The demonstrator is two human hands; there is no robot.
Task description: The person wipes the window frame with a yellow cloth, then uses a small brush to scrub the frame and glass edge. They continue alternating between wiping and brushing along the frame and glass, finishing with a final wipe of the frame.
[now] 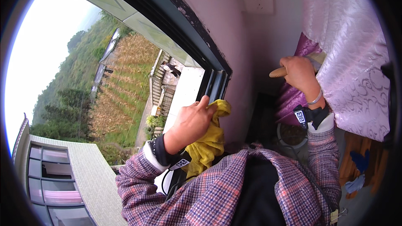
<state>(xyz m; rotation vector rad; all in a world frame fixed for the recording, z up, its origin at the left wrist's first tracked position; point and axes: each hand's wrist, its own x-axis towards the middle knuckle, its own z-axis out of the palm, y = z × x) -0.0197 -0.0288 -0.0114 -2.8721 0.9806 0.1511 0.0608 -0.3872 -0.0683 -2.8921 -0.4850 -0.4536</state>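
Observation:
My left hand [192, 122] is closed on a yellow cloth [205, 144] at the corner of the window frame. The cloth hangs down in folds from the fingers, and its top end touches the lower window track [216, 83]. Off to the right, my right hand [298, 72] grips a wooden handle [277, 72] in front of the curtains. A pale part shows beyond the knuckles; what kind of tool it is cannot be told. Each wrist wears a black strap with a printed tag, and the right one also a metal bangle [316, 98].
A dark window frame [188, 22] with chipped edges borders a pink wall [204, 3]. A wall socket [258, 1] sits near a pale patterned curtain [351, 69] and a purple curtain [287, 110]. Outside are a person [170, 69], a balustrade [156, 91] and a neighbouring building [91, 166].

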